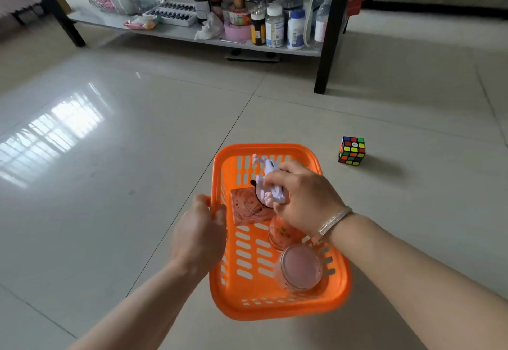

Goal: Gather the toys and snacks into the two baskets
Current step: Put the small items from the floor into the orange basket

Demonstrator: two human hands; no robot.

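Pale glossy floor tiles (115,140) fill the room, with a low shelf (192,35) of bottles and jars along the far side. An orange basket (277,311) sits low in the middle of the view, its long axis running away from the person and tilted slightly to the left. The left hand (199,235) grips the basket's left rim, thumb curled over the edge. The right hand (302,195) is over the far half of the basket, fingers curled round a pale lilac toy figure (270,184) that hangs just above the basket's floor. Already inside are a flat pink box (248,206) beneath the figure, an orange cup (283,235) partly hidden under the right wrist, and a pink-lidded jar (301,267) at the near end. A cube puzzle (352,151) stands alone on the tiles, beyond the basket's far right corner and well apart from it; it lies forward and to the right, so the right hand is plainly the nearer one and would likely be the one to fetch it once the figure is let go. Only one basket is in view. The box carries a printed pattern and the shelf bottles have labels, but no writing is legible.
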